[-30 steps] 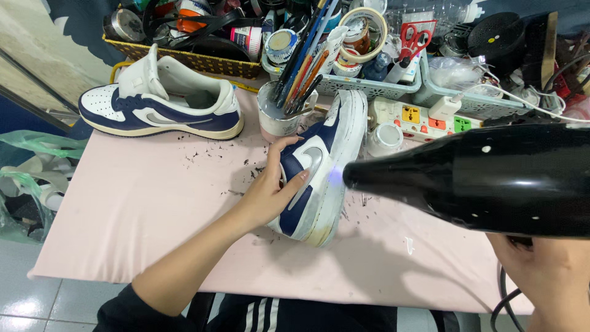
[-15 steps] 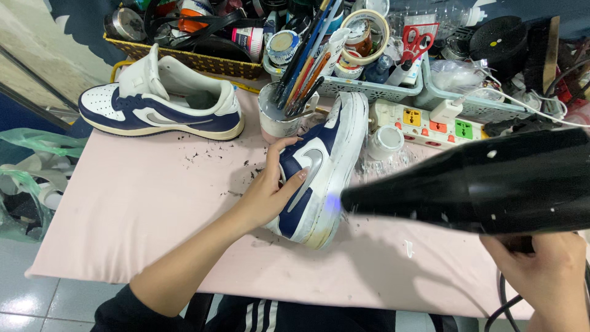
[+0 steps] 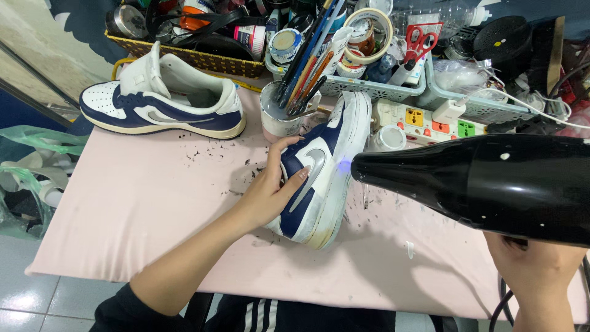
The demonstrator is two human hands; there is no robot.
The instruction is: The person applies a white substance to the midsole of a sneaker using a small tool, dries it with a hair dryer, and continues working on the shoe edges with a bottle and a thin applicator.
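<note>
So I've got the navy and white sneaker (image 3: 319,178) tipped up on its side on the bench (image 3: 153,215), sole edge facing right toward the dryer, long axis running from down near me up and away toward the cup of brushes (image 3: 283,114), though I can't really tell which end is the toe from here. My left hand (image 3: 270,187) has its grip curled around the upper, fingers pressed on the navy side panel, thumb up near the collar. My right hand (image 3: 541,267) is wrapped tight around the handle of the black hair dryer (image 3: 485,181), and the nozzle sits just beside the white midsole, pretty much level with the middle of the shoe. The bench has a pale pink cover with dark crumbs and flecks scattered all around the sneaker. Left of the sneaker and further back sits the second sneaker (image 3: 163,107), lying flat with its tongue standing up. Behind the sneaker there's a power strip (image 3: 430,120), a roll of tape (image 3: 369,27), red scissors (image 3: 421,40) and a wicker basket (image 3: 184,55) of jars. Tiled floor below, a green plastic bag (image 3: 31,178) off to the far left.
</note>
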